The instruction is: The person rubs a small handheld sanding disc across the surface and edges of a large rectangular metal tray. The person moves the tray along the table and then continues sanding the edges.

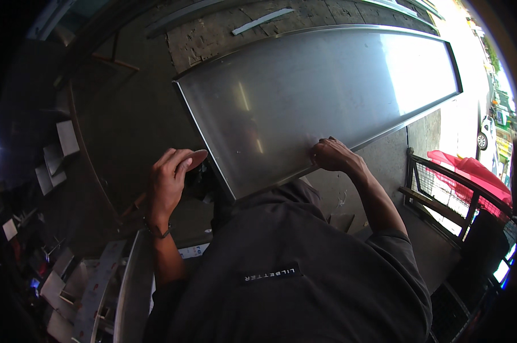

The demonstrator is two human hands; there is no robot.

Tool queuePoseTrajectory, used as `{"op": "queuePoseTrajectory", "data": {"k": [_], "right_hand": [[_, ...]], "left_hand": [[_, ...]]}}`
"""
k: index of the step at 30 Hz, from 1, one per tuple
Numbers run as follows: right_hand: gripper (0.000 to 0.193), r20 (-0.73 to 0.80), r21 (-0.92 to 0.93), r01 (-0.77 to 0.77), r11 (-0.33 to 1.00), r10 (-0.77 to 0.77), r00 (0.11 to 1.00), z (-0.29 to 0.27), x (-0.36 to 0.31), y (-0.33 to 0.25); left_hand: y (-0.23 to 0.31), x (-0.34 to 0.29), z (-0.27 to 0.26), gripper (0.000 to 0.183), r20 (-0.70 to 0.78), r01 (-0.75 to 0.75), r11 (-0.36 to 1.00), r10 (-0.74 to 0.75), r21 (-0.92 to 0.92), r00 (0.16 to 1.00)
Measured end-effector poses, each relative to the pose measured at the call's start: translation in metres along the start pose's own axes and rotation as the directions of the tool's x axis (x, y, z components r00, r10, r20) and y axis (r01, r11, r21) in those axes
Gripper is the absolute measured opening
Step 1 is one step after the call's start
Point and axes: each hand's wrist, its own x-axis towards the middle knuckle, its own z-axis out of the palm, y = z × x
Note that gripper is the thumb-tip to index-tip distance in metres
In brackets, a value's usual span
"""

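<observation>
A long, shallow stainless steel tray [304,86] with raised edges lies before me, its far right end bright with reflected light. Beside its left edge, my left hand [168,177] is closed, pinching a thin, brown, round-edged disc [198,159] between thumb and fingers. The disc is close to the tray's rim; whether it touches is unclear. My right hand [331,154] is curled into a fist at the tray's near edge, knuckles over the metal surface. What its fingers hold, if anything, is hidden.
Metal strips [263,21] lie on the worn surface beyond the tray. At the right stand a dark mesh-sided frame [441,197] and a red cloth [473,171]. Metal pieces [93,291] are stacked at lower left. Several pale blocks [67,137] sit at far left.
</observation>
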Motion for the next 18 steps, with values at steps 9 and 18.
{"op": "queuePoseTrajectory", "data": {"k": [9, 18], "right_hand": [[0.019, 0.022, 0.099, -0.025, 0.995, 0.023, 0.999, -0.006, -0.007, 0.0], [0.028, -0.806, 0.55, -0.259, 0.794, 0.586, 0.086, -0.003, -0.039, 0.117]], "left_hand": [[-0.003, 0.001, -0.004, 0.013, 0.025, -0.004, 1.0, 0.004, 0.006, 1.0], [0.038, 0.113, -0.025, 0.015, 0.567, -0.491, 0.78, 0.218, 0.388, 0.794]]}}
